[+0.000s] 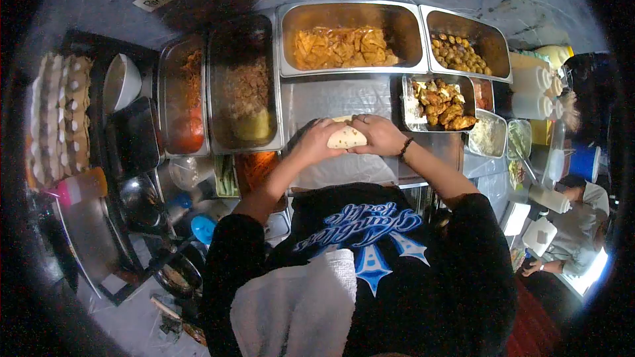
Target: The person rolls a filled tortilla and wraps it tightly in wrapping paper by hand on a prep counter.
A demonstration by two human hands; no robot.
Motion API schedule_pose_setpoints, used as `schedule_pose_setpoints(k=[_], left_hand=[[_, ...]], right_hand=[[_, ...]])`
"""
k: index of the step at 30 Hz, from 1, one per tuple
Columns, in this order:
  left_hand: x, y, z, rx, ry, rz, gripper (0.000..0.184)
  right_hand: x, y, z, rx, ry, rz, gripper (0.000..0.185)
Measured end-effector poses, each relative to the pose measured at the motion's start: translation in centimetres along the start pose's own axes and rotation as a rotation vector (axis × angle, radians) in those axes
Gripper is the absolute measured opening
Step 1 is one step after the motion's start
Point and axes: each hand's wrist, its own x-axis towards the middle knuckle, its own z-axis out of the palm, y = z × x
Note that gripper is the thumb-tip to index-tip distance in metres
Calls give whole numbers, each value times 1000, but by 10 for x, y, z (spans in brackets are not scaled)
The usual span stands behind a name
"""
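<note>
A pale, brown-flecked tortilla (348,137) is folded over between my two hands, above a sheet of foil or paper (350,170) on the counter. My left hand (313,141) grips its left side with fingers closed round it. From the right, my right hand (380,133) is closed on the other side, a dark beaded bracelet on the wrist. Any filling inside the tortilla is hidden. Just beyond my hands is a steel pan (286,69) of yellow-orange food, and a smaller tray (405,122) of browned meat pieces sits to the right.
Deep pans of minced food (213,92) and red-orange food (163,106) stand at left, with stacked egg trays (63,119) beyond. At right are a pan of small round items (469,71), shredded white food (487,133) and squeeze bottles (531,106). Another person (582,218) stands far right.
</note>
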Motion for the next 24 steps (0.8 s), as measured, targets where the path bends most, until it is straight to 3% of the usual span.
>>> schedule_pose_setpoints(k=[6,13,16,18,24], left_hand=[[-4,-1,2,-104,73,166,86],[0,1,4,-101,75,55,77],[0,2,1,-97,71,46,69],[0,1,3,-101,76,12,65],[3,-1,1,-133,48,-16,65]], right_hand=[[2,3,-5,57,-148,65,64],[0,4,-4,69,-159,77,65],[-11,-3,4,-3,-3,63,67],[-17,-7,10,-258,136,40,68],[-21,-1,22,-305,152,29,67]])
